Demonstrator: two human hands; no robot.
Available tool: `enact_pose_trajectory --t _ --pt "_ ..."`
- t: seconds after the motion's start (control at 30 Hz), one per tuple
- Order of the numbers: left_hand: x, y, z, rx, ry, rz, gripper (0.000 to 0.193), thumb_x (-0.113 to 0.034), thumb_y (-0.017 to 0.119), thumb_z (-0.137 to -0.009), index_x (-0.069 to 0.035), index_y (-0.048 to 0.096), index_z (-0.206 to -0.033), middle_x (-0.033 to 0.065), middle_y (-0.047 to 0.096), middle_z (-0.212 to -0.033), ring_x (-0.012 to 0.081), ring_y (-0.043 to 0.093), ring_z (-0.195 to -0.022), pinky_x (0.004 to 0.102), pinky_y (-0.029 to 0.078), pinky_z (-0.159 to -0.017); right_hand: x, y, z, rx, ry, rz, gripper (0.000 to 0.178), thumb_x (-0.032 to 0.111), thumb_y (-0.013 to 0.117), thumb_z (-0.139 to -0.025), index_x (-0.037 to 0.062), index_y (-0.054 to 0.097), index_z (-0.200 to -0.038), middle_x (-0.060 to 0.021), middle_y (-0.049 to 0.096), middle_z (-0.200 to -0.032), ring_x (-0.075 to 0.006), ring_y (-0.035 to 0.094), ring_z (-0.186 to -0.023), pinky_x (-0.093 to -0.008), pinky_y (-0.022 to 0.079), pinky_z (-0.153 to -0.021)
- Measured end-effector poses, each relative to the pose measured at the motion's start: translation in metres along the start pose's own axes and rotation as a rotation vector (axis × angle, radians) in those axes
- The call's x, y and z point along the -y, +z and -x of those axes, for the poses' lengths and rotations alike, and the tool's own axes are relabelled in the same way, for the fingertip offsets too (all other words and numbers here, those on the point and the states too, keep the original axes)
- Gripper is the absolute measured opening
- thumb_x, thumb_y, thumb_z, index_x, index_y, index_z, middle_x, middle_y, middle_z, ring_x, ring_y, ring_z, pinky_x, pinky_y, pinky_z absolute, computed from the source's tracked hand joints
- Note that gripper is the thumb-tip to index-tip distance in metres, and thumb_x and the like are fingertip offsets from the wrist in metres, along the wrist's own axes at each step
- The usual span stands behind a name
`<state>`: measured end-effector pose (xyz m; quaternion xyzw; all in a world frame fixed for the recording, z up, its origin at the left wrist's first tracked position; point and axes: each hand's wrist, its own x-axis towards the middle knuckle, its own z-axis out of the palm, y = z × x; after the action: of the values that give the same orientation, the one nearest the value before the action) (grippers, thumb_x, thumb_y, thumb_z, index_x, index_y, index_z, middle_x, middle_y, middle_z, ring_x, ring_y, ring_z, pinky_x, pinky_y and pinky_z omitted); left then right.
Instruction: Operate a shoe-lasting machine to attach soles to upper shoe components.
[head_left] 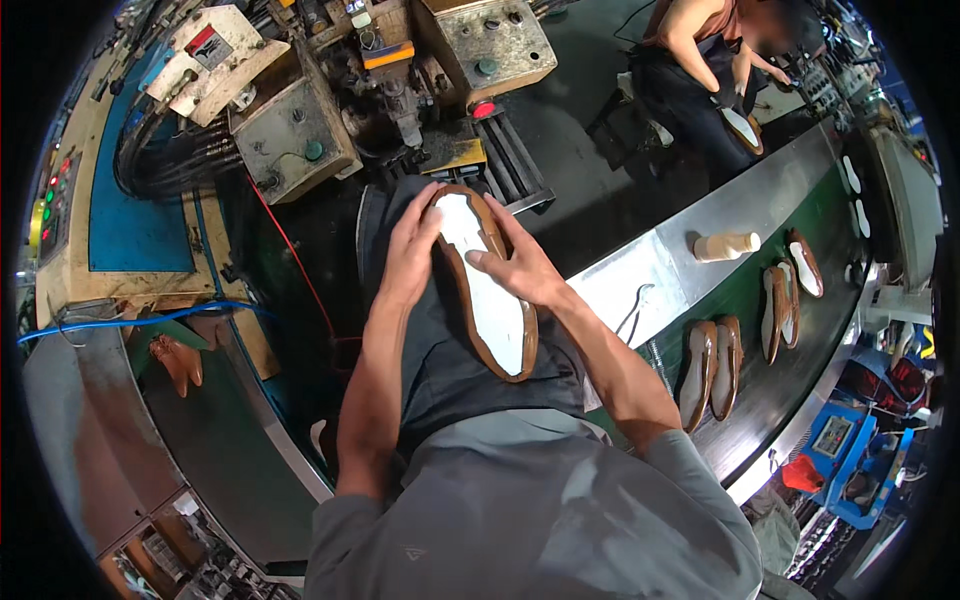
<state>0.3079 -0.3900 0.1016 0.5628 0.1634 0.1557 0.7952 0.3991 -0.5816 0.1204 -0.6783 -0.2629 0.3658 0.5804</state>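
The left hand (408, 248) and right hand (527, 268) clasp the brown shoe (488, 290) between their fingers (490, 263), its long axis slanting from far left to near right.

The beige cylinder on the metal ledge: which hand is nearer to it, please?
Right. The right hand is left of the beige cylinder, on the shoe; the left hand is farther left.

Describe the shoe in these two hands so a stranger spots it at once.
Find the dark trousers at the picture's centre. Over them, the left hand and right hand hold a brown shoe, its long white underside facing the camera. Unlike the other shoes on the green belt at right, this one is between both hands.
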Motion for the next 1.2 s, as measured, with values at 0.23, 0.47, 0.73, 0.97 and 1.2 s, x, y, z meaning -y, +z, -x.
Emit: enact_pose_trajectory --t 0.23,0.47,0.73,0.97,1.2 --pt "0.042 0.010 0.020 0.082 -0.235 0.491 0.071 -0.055 0.038 -0.117 -0.012 0.026 -0.172 0.0094 0.040 -0.171 0.0262 0.038 -0.158 0.0441 0.031 -0.131 -0.014 0.001 -0.008 -0.034 0.210 -0.677 0.085 0.060 0.055 -0.111 0.0112 0.026 -0.175 -0.0153 0.044 -0.167 -0.0277 0.043 -0.153 -0.0401 0.035 -0.128" --pt "0.044 0.035 0.016 -0.096 -0.120 0.020 0.070 -0.041 0.041 -0.119 -0.008 0.015 -0.174 0.0219 0.032 -0.173 0.0336 0.035 -0.159 0.0437 0.034 -0.128 0.002 -0.002 -0.020 -0.107 0.220 0.037 0.068 0.049 0.047 -0.117 0.0036 0.041 -0.168 -0.0248 0.059 -0.155 -0.0313 0.056 -0.144 -0.0402 0.043 -0.120" --pt "0.048 0.033 0.002 -0.506 -0.189 0.133 0.066 -0.030 0.059 -0.111 0.000 0.035 -0.165 0.0185 0.054 -0.153 0.0303 0.054 -0.140 0.0425 0.043 -0.119 0.047 0.021 0.058 0.104 -0.083 0.963 0.106 0.042 0.092 -0.081 0.0250 0.037 -0.171 -0.0367 0.016 -0.174 -0.0616 0.042 -0.145 -0.0583 0.046 -0.118" --pt "0.067 -0.013 -0.034 -0.504 0.279 -0.649 0.036 -0.014 0.070 -0.099 -0.001 0.070 -0.132 0.0240 0.071 -0.121 0.0426 0.067 -0.119 0.0497 0.052 -0.103 0.032 0.024 0.082 0.043 -0.301 1.170 0.077 0.012 0.084 -0.078 0.0286 0.067 -0.152 -0.0358 0.017 -0.175 -0.0602 0.045 -0.144 -0.0571 0.053 -0.111" --pt "0.061 -0.057 -0.047 -0.429 0.403 -0.975 0.014 -0.014 0.068 -0.093 -0.002 0.071 -0.086 0.0227 0.070 -0.090 0.0449 0.071 -0.089 0.0551 0.056 -0.077 0.030 0.025 0.068 0.129 -0.336 1.178 0.075 0.018 0.086 -0.080 0.0265 0.067 -0.152 -0.0379 0.012 -0.176 -0.0602 0.039 -0.148 -0.0602 0.046 -0.114"
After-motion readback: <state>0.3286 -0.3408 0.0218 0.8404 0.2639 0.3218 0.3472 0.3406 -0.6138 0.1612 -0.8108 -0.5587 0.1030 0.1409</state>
